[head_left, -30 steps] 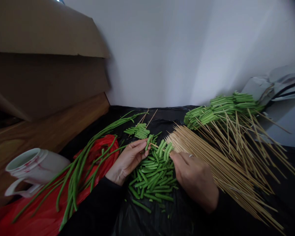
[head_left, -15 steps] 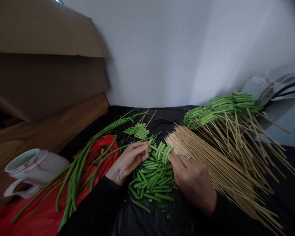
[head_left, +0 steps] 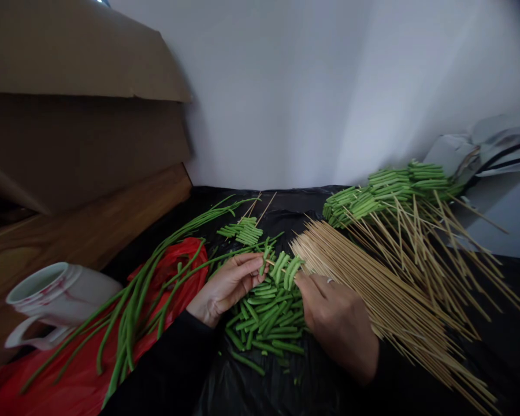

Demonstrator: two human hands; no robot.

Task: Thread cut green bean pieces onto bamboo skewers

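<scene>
A: Surroundings, left to right?
B: Note cardboard box (head_left: 82, 127) behind white mug (head_left: 89, 294); then red bag (head_left: 186, 257) under long beans (head_left: 130, 315), with left sleeve (head_left: 164, 358) overlapping its edge; beyond left hand (head_left: 229, 283), small set of loaded skewers (head_left: 248, 232).
A: Finger state and skewer position?
B: At left hand, thumb and fingertips pinching bean piece (head_left: 265, 260); next, skewer (head_left: 270, 263) between both hands, carrying threaded beans (head_left: 291, 270); whether through the piece, cannot tell; below, heap of cut beans (head_left: 268, 315), partly hidden by hands; at right hand (head_left: 335, 318), thumb and forefinger pinching skewer end; just beside, bundle of bare skewers (head_left: 372, 283); behind, stack of loaded skewers (head_left: 385, 190).
A: Difference from one second earlier?
B: Both hands slightly lower and closer together; same pinch; surroundings unchanged.
</scene>
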